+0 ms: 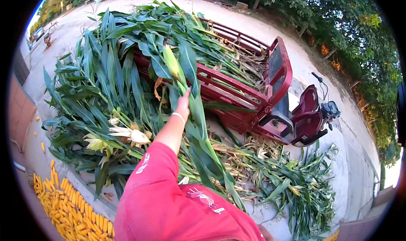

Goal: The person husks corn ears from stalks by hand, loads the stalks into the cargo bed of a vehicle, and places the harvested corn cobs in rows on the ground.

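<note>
My left hand [183, 103] is closed around a green corn stalk [197, 114], with a pale wristband at its wrist. On this stalk, just above my fingers, a corn ear [170, 61] in light green husk points up. The stalk's long leaves hang down past my red sleeve. Beside my hand lies a heap of leafy corn stalks [93, 76], spilling over the side of a red three-wheeled cart [237, 101]. Opened pale husks [135, 135] lie in the heap, left of my forearm. My right hand does not show.
Shucked yellow corn cobs [76, 211] are piled on the ground at lower left. More stalks and leaves [292, 182] lie at lower right. The cart's seat [306, 118] and handlebar [327, 108] stand to the right. Trees [338, 29] line the concrete road [203, 6] behind.
</note>
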{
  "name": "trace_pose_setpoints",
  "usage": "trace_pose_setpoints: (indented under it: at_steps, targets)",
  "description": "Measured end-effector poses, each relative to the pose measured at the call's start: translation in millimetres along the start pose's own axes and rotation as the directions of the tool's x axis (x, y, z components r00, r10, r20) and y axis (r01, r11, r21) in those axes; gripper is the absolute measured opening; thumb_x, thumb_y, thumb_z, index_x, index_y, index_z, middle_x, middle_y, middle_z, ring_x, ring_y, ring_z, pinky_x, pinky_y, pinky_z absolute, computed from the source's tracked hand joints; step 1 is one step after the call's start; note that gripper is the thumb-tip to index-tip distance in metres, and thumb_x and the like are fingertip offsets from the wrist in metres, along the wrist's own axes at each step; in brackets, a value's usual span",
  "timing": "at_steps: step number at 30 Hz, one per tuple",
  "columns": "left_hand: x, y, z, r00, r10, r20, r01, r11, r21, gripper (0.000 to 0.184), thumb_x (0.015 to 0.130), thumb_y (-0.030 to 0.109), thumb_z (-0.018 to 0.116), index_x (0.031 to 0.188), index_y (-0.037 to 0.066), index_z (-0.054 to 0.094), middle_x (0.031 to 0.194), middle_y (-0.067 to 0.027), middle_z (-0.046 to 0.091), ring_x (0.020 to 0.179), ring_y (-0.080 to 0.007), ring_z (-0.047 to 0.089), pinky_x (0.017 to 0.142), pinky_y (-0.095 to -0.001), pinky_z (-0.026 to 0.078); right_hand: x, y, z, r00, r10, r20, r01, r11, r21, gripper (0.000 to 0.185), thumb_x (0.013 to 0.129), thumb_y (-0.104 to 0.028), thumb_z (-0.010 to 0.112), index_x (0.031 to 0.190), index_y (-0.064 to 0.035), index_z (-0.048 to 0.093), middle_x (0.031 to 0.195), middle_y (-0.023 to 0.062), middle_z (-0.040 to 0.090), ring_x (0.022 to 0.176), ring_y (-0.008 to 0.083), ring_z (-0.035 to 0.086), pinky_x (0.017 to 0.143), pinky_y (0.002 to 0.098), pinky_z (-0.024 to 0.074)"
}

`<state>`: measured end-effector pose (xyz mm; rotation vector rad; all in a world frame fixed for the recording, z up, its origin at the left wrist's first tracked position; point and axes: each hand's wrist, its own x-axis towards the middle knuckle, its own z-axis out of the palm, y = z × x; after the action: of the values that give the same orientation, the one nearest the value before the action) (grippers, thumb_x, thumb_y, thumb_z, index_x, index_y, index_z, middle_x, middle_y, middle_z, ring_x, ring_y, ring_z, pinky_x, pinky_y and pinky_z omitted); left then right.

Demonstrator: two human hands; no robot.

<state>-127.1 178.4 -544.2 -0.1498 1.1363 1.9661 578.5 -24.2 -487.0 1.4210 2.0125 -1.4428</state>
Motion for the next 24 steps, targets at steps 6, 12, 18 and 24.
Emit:
trace_pose_setpoints:
  at_steps: [6,12,18,24]
  targets:
    - [-107.0,-39.5,10.8,0.895,0.443,0.049,-0.442,0.868,0.225,0.049,0.085,0.022,0.068,0.124,-0.001,0.050,0.114,-0.0105,0.060,0.101,-0.0209,0.056,0.090,-0.0329,0.043,171.8,118.0,74.4,0.871,0.226,-0.437,-0.328,0.928,-0.174,0.026,0.081,-0.020,0.056,0.101,-0.0067,0.064,0.093,0.0224,0.065,0.091,0.0399,0.062,0.083,0.0464,0.0502]
    - [-175.2,-54.8,-16.4,0.773,0.617,0.147,-0.605,0.648,0.463,0.052,0.082,0.025,0.072,0.120,-0.003,0.049,0.102,-0.0131,0.063,0.090,-0.0220,0.060,0.082,-0.0335,0.046,216.3,-256.5,-65.3,0.625,-0.550,-0.554,0.537,0.818,-0.207,0.029,0.087,-0.012,0.057,0.113,0.0003,0.059,0.106,0.0176,0.063,0.100,0.0276,0.060,0.088,0.0371,0.0470]
    - [-235.4,-59.3,-35.9,0.731,0.615,0.296,-0.673,0.576,0.464,0.048,0.083,0.023,0.071,0.117,-0.003,0.049,0.096,-0.0137,0.063,0.087,-0.0250,0.060,0.079,-0.0358,0.047,169.8,-524.2,-109.8,0.200,-0.896,-0.396,0.921,0.309,-0.235,0.051,0.087,-0.024,0.065,0.128,0.0024,0.048,0.116,0.0182,0.060,0.109,0.0249,0.059,0.092,0.0345,0.0464]
    - [-278.2,-54.9,-38.2,0.706,0.556,0.439,-0.708,0.542,0.453,0.055,0.084,0.025,0.071,0.123,-0.002,0.043,0.100,-0.0200,0.061,0.089,-0.0341,0.059,0.080,-0.0382,0.046,157.1,-613.6,-103.4,0.321,-0.944,-0.075,0.886,0.272,0.376,0.048,0.090,-0.031,0.064,0.123,-0.0002,0.046,0.106,0.0112,0.061,0.097,0.0191,0.061,0.085,0.0315,0.0501]
